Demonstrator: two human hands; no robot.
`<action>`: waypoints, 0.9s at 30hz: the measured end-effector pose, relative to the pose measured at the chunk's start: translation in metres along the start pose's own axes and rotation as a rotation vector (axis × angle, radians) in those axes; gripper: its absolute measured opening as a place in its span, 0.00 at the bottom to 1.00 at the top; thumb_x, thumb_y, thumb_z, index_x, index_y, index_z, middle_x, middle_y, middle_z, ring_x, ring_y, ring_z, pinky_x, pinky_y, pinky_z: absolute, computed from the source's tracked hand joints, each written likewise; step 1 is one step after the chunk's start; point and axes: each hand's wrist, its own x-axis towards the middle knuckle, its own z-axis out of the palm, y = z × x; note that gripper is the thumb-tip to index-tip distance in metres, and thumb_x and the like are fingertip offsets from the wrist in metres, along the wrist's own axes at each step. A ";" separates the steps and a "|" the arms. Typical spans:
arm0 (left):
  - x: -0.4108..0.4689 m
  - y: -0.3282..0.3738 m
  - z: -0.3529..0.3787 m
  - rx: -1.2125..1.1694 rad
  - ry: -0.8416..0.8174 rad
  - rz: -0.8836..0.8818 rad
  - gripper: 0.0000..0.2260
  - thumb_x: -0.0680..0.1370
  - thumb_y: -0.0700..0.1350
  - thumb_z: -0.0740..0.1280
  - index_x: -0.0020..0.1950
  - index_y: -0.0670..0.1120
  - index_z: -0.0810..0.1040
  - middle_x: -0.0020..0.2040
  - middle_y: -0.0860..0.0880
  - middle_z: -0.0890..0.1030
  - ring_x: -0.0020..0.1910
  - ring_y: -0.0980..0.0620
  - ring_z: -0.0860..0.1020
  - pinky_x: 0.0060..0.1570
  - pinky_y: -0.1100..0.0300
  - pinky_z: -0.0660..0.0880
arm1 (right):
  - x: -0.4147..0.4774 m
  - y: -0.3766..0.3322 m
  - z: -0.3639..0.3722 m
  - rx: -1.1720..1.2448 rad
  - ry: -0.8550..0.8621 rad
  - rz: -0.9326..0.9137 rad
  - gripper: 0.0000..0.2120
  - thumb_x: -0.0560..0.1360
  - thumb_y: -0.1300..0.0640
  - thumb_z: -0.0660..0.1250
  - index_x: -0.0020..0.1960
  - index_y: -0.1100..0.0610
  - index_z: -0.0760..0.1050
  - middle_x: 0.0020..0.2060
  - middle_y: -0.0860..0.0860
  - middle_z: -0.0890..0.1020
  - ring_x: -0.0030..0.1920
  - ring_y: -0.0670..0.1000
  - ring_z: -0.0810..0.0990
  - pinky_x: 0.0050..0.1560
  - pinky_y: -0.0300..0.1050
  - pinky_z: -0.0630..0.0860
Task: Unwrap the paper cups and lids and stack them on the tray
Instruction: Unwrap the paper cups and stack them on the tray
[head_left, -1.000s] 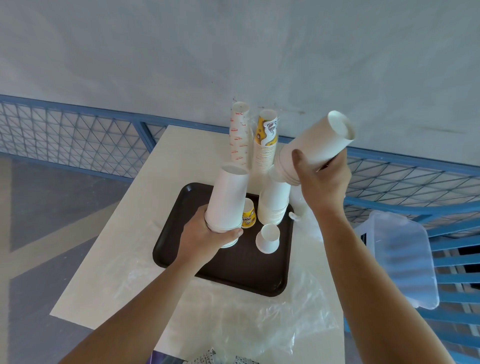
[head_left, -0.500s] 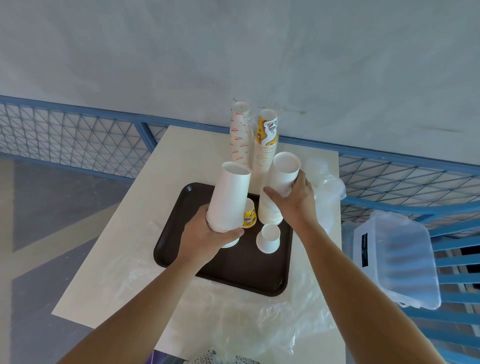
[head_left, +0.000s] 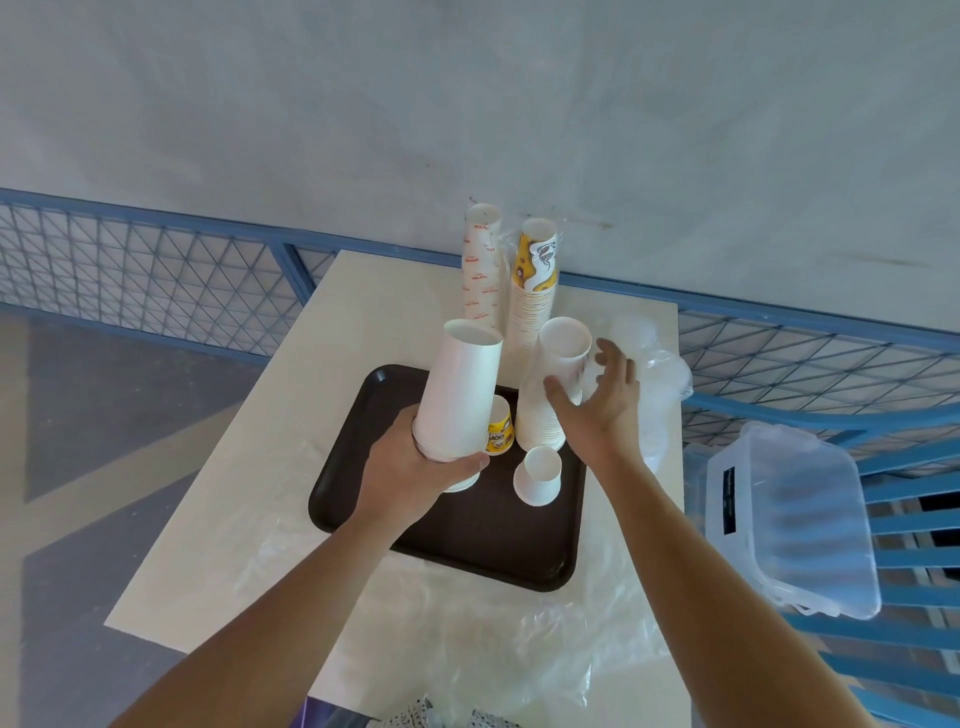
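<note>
A dark brown tray (head_left: 467, 545) lies on the pale table. My left hand (head_left: 415, 467) grips the base of a tall stack of white paper cups (head_left: 460, 389), upside down and tilted over the tray. A second white cup stack (head_left: 550, 384) stands upside down on the tray's far right. My right hand (head_left: 602, 400) hovers just right of it, fingers spread and off the cups. A small white cup (head_left: 540, 475) and a yellow printed cup (head_left: 500, 428) sit upside down on the tray. Two wrapped stacks stand behind: a red-printed stack (head_left: 480, 260) and a yellow-topped stack (head_left: 535, 280).
Clear plastic wrap (head_left: 545, 639) lies crumpled on the table's near side. A bag of clear lids (head_left: 660, 374) sits at the table's right edge. A clear plastic box (head_left: 800, 519) rests on a blue chair (head_left: 914, 582) to the right. Blue mesh railing (head_left: 156, 270) runs behind.
My right hand brought its white cup stack down onto the stack on the tray's far right, then let go and drew back with fingers spread. The left hand held still.
</note>
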 end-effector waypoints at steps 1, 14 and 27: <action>0.000 0.000 0.000 0.006 0.002 0.004 0.41 0.63 0.59 0.85 0.71 0.56 0.71 0.58 0.62 0.77 0.56 0.57 0.78 0.51 0.68 0.76 | -0.004 -0.005 -0.003 0.038 0.085 -0.028 0.35 0.72 0.45 0.76 0.73 0.51 0.67 0.64 0.51 0.74 0.61 0.54 0.74 0.60 0.54 0.78; -0.005 0.014 0.002 -0.012 -0.060 0.041 0.36 0.63 0.56 0.85 0.66 0.58 0.74 0.54 0.62 0.83 0.52 0.64 0.81 0.51 0.61 0.81 | -0.064 -0.074 0.008 0.203 -0.371 -0.027 0.40 0.69 0.34 0.74 0.74 0.46 0.63 0.66 0.44 0.77 0.65 0.50 0.77 0.64 0.56 0.78; -0.003 0.015 -0.008 -0.046 -0.128 0.098 0.46 0.59 0.59 0.87 0.73 0.61 0.71 0.62 0.65 0.81 0.61 0.64 0.78 0.57 0.65 0.77 | -0.051 -0.087 0.003 0.193 -0.348 0.070 0.34 0.72 0.42 0.78 0.71 0.51 0.68 0.60 0.46 0.80 0.59 0.49 0.79 0.53 0.43 0.75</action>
